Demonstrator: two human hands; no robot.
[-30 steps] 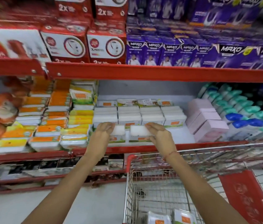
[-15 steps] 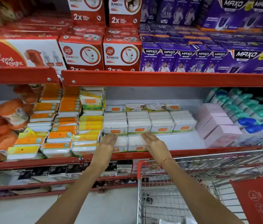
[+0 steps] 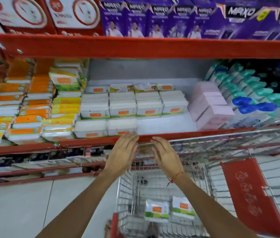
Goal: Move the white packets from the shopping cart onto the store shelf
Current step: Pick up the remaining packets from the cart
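Observation:
Two white packets (image 3: 106, 127) with orange labels lie side by side at the front of the red-edged store shelf (image 3: 196, 132). Behind them stand rows of the same white packets (image 3: 134, 104). My left hand (image 3: 122, 152) and my right hand (image 3: 165, 155) hover just below the shelf lip, palms facing each other, fingers apart, holding nothing. Two more white packets (image 3: 170, 209) with green and orange print lie on the floor of the wire shopping cart (image 3: 196, 174) below my hands.
Orange and yellow packets (image 3: 32, 110) fill the shelf's left part. Pink boxes (image 3: 211, 107) and teal-capped bottles (image 3: 252, 93) stand at the right. Bare shelf (image 3: 166, 124) lies between the front packets and the pink boxes. Purple boxes (image 3: 187, 18) fill the shelf above.
Both hands have let go of the two packets on the shelf front and drawn back below the shelf edge. The view has tilted down, showing the packets in the cart.

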